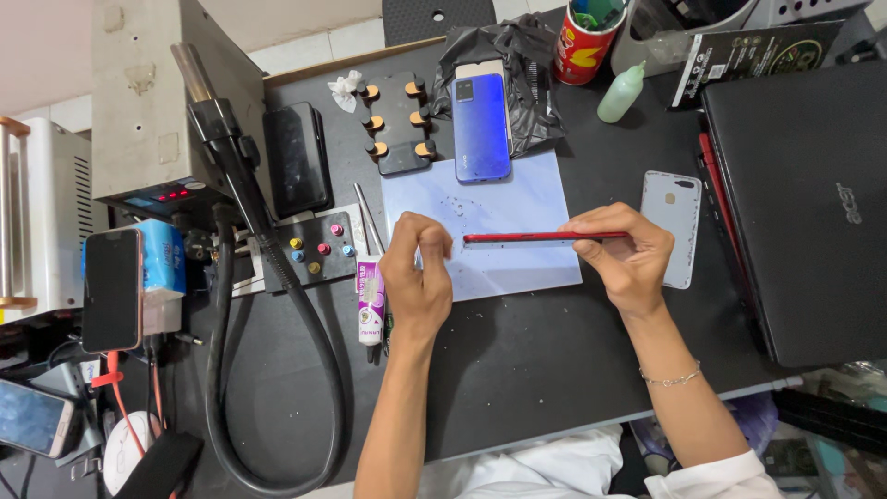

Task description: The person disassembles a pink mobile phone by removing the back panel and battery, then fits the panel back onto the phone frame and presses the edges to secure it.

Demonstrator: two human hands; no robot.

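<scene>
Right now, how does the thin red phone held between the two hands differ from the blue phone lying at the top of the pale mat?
The thin red phone is held edge-on, so only its narrow side shows; the blue phone lies flat, back up. The red one is gripped by the right hand, with the left hand at its other end; the blue one is untouched. Both are over the pale mat.

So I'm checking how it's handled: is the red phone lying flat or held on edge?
On edge: the red phone shows only as a thin strip, pinched by the right hand above the pale mat.
</scene>
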